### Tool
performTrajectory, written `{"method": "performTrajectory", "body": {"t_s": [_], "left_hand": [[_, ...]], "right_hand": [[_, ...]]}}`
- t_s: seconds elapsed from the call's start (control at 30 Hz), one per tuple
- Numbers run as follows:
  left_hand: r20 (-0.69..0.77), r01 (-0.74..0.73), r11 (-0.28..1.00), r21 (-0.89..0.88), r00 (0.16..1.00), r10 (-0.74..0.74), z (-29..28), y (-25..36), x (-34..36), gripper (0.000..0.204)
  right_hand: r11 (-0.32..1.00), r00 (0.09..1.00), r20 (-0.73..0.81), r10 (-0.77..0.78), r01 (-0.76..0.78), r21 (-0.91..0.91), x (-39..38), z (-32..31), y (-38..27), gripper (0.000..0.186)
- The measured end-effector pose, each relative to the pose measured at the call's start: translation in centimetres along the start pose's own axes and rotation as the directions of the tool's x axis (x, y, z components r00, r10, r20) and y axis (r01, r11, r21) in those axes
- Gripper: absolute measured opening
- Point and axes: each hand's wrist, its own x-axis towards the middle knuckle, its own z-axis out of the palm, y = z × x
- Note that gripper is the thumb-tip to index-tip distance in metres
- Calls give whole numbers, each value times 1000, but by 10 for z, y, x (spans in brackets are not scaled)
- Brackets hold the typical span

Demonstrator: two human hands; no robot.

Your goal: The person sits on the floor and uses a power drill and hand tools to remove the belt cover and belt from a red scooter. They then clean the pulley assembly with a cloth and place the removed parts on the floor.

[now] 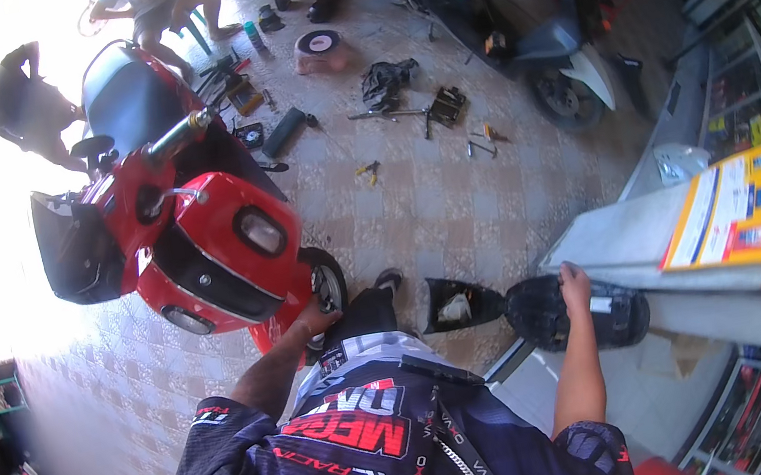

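Note:
My right hand (572, 283) is closed on the edge of a long black moulded part (539, 312), which looks like the underside of a scooter seat. A pale label shows on it. My left hand (318, 319) is at my dark trouser leg, close to the front wheel (327, 279) of a red scooter (227, 253). Its fingers look loosely stretched and hold nothing that I can see. Between the hands, a black pointed plastic piece (439, 313) with something whitish inside sits near the black moulded part.
Tools and parts litter the tiled floor: yellow-handled pliers (371, 172), a black bag (388, 84), a dark box (284, 132). A counter (607, 235) with a yellow poster (758, 205) stands right. Another motorcycle (518, 38) is behind; two people (32, 110) are beyond the red scooter.

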Motion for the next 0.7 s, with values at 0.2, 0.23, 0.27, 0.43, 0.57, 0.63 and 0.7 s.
{"method": "performTrajectory", "body": {"t_s": [0.2,0.23,0.27,0.43,0.57,0.63,0.7], "left_hand": [[-42,179,933,-312,979,-202,-20,7,92,98],[-100,167,962,-217,976,-192,-22,12,101,97],[-162,154,982,-113,972,-171,-33,19,113,96],[-123,296,902,-314,930,-348,-84,82,134,98],[-30,398,782,-479,883,-468,-102,125,144,96],[-23,432,726,-535,852,-524,-103,134,157,93],[-68,438,682,-586,812,-580,-98,144,173,91]], "right_hand": [[892,967,215,-134,212,-399,74,111,-50,40],[894,944,328,16,133,-427,72,118,-46,38],[859,890,433,143,106,-501,72,124,-43,36],[731,737,435,517,-116,-673,105,134,-42,51],[748,727,490,481,-49,-662,178,132,-84,37],[672,742,486,462,64,-737,237,155,-111,46],[597,760,523,386,226,-769,304,196,-135,52]]}}
